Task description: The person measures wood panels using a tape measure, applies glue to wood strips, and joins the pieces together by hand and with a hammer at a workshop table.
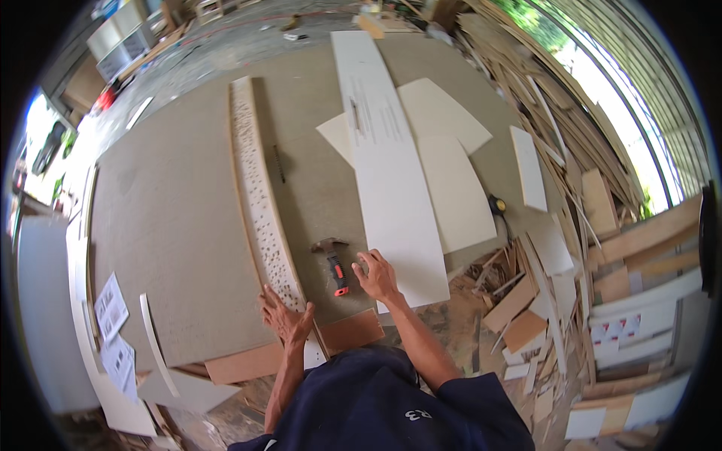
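A long narrow panel [263, 203] with wooden edges and a white, dark-speckled face runs away from me across the work table [180, 225]. My left hand [286, 319] lies on its near end with the fingers spread, pressing no tool. To the right of the panel is a claw hammer [335, 267] with a black and red handle. Just beside that handle hovers my right hand [378, 278], its fingers loosely bent and apart, with nothing visible in them. A long white board [402, 195] stretches beyond and beneath the right hand. A thin dark rod [279, 164] lies by the panel.
Cream sheets [462, 195] lie under and beside the white board. A yellow and black round tool [496, 204] sits at the table's right edge. Offcuts [519, 301] pile up on the floor at right, below stacked planks [556, 98]. Printed papers [111, 307] hang at the left edge.
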The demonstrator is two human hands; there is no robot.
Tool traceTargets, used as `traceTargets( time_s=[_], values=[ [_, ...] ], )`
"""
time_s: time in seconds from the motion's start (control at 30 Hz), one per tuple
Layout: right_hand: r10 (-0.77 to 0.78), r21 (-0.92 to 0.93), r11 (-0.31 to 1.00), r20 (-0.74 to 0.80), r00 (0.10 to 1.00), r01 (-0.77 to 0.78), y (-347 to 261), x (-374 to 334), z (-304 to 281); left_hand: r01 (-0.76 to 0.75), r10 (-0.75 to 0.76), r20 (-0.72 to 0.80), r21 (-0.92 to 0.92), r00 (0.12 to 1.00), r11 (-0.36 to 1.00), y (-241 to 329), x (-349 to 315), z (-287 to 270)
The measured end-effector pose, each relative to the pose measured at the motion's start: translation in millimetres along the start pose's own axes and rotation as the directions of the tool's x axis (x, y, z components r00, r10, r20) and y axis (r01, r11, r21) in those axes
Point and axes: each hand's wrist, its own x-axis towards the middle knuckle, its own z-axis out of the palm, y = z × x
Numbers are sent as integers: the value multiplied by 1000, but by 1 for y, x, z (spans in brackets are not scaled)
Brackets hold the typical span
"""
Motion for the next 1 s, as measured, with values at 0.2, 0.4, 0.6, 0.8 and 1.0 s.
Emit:
traceTargets(
  time_s=[0.2,0.4,0.6,0.8,1.0],
  values=[
    [100,128,989,-251,963,-69,40,3,-68,-49,50,-33,24,998,999,8,-11,19],
    [249,-89,935,-525,814,-344,127,31,-142,-50,55,-53,100,997,994,-3,-12,26],
    [206,-454,646,-671,712,-614,318,75,-281,-85,88,-75,35,993,996,19,-1,31],
    [525,-338,750,-220,822,-569,311,123,-299,8,1,-155,57,988,998,-2,-10,27],
    [296,-352,830,-379,877,-432,343,131,-299,9,-4,-134,32,991,999,12,-8,31]
  ],
)
